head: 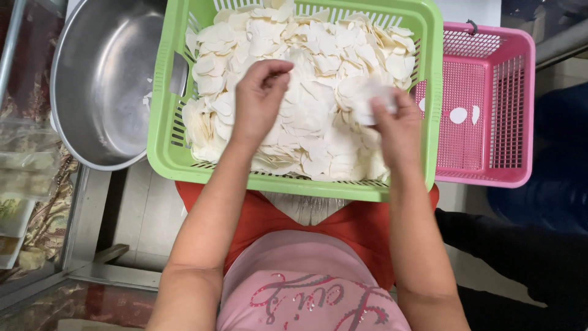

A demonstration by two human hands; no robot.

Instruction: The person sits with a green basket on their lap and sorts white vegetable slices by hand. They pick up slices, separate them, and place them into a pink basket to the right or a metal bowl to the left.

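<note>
Grey floor shows under my lap, where a green basket of pale chips rests. My left hand curls narrow, fingertips on the heap. My right hand pinches several chips. At three o'clock, a pink basket; at nine, a steel bowl.

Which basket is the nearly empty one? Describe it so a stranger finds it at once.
Start at the big green basket heaped with pale round chips. Directly beside it, near the right hand, sits the smaller pink basket. Only it holds just a couple of chips.
</note>
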